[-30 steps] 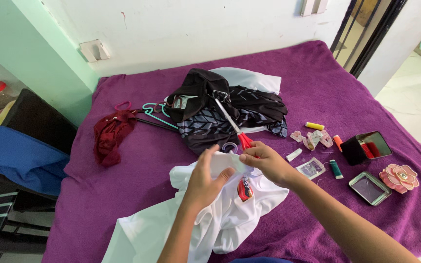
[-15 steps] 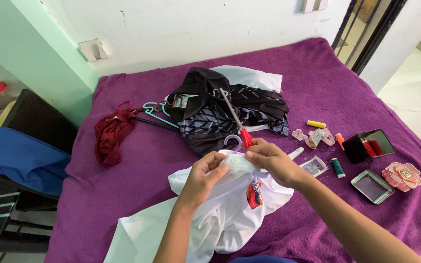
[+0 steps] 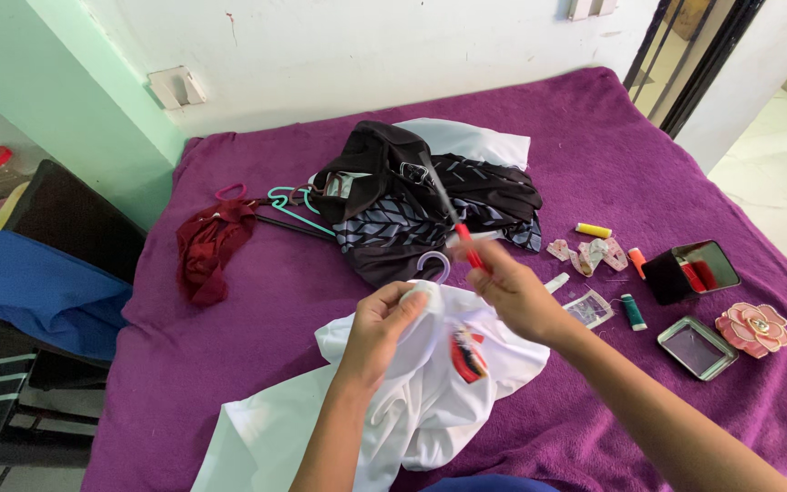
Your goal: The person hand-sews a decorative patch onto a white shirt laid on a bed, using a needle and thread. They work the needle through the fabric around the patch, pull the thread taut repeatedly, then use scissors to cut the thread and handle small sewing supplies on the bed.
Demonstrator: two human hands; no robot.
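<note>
Two hands: both on white shirt [image 3: 412, 401] lying on purple bedspread [image 3: 257, 301]
left hand [image 3: 384, 333]: my fingers pinch bunched cloth
right hand [image 3: 512, 292]: closed round red-handled scissors [image 3: 453, 223]
feel: light, limp, slippery; I'd grip near the fold

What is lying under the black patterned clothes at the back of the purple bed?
A white cloth shows from under the black patterned clothes, at their far edge. How far it reaches beneath is covered. The purple blanket lies below all.
</note>
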